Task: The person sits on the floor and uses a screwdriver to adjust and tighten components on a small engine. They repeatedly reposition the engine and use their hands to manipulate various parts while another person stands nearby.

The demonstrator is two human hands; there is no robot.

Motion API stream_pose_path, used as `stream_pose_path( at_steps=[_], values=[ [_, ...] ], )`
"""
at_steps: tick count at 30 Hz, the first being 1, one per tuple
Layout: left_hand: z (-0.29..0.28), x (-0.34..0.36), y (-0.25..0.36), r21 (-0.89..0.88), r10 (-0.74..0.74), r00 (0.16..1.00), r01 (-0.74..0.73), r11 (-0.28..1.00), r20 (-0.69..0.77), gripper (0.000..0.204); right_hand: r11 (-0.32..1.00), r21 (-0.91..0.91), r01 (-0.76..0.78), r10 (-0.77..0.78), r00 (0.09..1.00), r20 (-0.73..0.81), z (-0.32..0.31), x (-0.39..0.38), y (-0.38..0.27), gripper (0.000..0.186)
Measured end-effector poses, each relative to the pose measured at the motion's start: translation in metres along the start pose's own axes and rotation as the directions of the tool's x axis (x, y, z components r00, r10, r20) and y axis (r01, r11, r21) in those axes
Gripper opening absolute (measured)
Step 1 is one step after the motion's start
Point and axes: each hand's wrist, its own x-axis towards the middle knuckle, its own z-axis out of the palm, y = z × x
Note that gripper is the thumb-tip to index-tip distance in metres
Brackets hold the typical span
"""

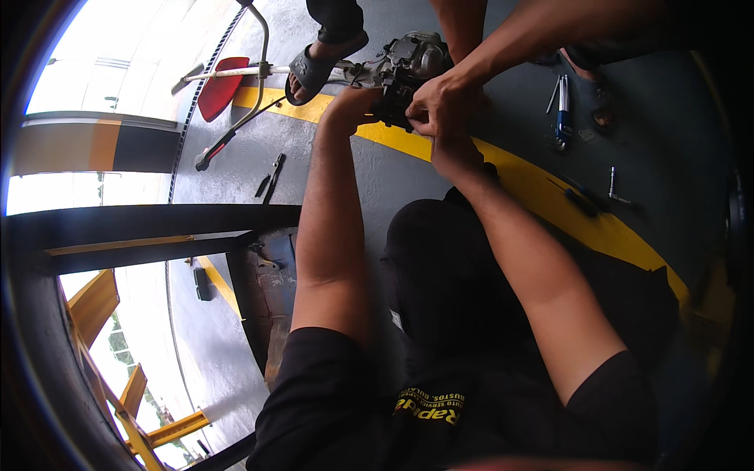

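Observation:
A brush cutter lies on the floor at the top, with its dark engine (410, 67), a pale shaft (283, 69) and a red guard (222, 89). My left hand (351, 108) closes on the engine's near left side; its fingertips are partly hidden against the dark parts. My right hand (457, 159) reaches to the engine's near right side, and its fingers are covered by a co-worker's hand (440, 102). That hand comes from the upper right and pinches at the engine's lower edge. What it pinches is too small to make out.
A co-worker's sandalled foot (314, 71) is at the shaft. Black-handled pliers (274, 179) lie left of my arm. On the right lie a blue-and-silver tool (563, 114), a ratchet (614, 188) and a dark-handled tool (581, 202). A dark metal frame (157, 228) stands at left.

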Motion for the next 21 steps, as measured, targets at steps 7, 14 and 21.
stream_pose_path(
  at_steps=[7,14,21],
  values=[
    [-0.006,-0.007,-0.006,0.604,0.432,0.883,-0.449,0.659,0.185,0.045,0.989,-0.147,-0.005,0.019,0.995,0.099,0.000,0.000,0.004,0.050],
    [-0.001,-0.003,-0.001,0.473,0.264,0.963,-0.260,0.842,0.059,0.041,0.983,-0.184,0.003,0.019,0.993,0.116,0.001,0.001,0.006,0.053],
    [-0.002,-0.012,0.002,0.674,0.387,0.909,-0.383,0.631,0.154,0.030,0.923,-0.293,0.248,-0.249,0.968,0.035,0.004,-0.001,0.009,0.062]
  ],
)
